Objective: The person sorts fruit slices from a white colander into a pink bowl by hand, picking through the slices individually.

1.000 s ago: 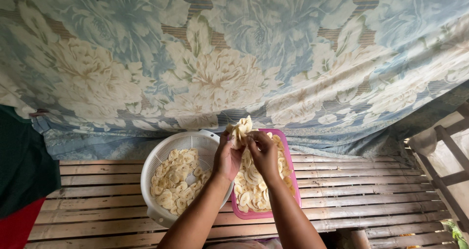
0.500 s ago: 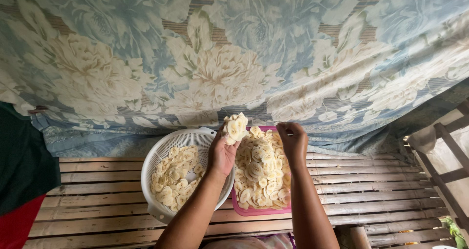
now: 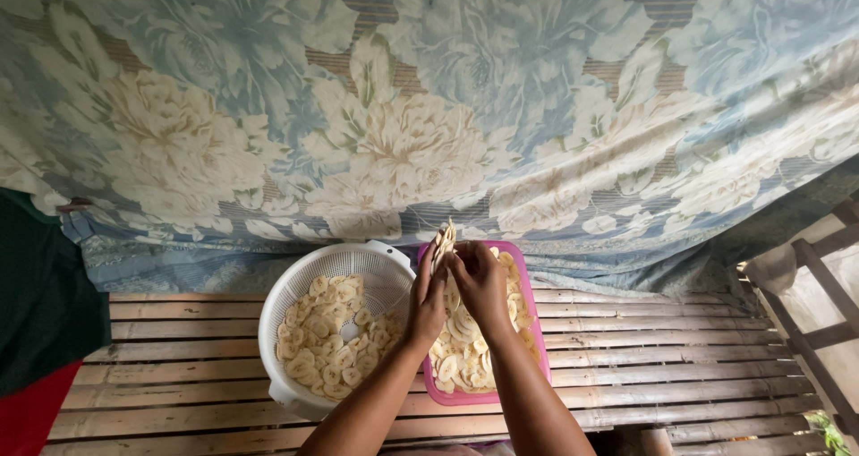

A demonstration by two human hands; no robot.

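Behind the bench, a large cloth [image 3: 429, 116] printed with pale cream flowers on blue hangs across the whole upper view and drapes down to the bench's far edge. You stand at the near edge of a slatted bamboo bench [image 3: 644, 366] that runs from left to right. Off its left end hang a dark green fabric [image 3: 40, 304] and, below it, a red fabric [image 3: 27, 420]; off its right end stands a wooden frame [image 3: 823, 295]. On the bench, left of centre, sits a round white perforated colander [image 3: 335, 268], partly filled with pale yellow round slices [image 3: 331, 353]. Touching its right side lies a rectangular pink tray [image 3: 528, 308], long side running away from you, covered with overlapping slices [image 3: 461, 353] of the same kind. Your left hand [image 3: 428, 308] and right hand [image 3: 481, 281] meet above the tray's far end, fingers closed together on a small upright stack of slices [image 3: 443, 239] held clear of the tray.
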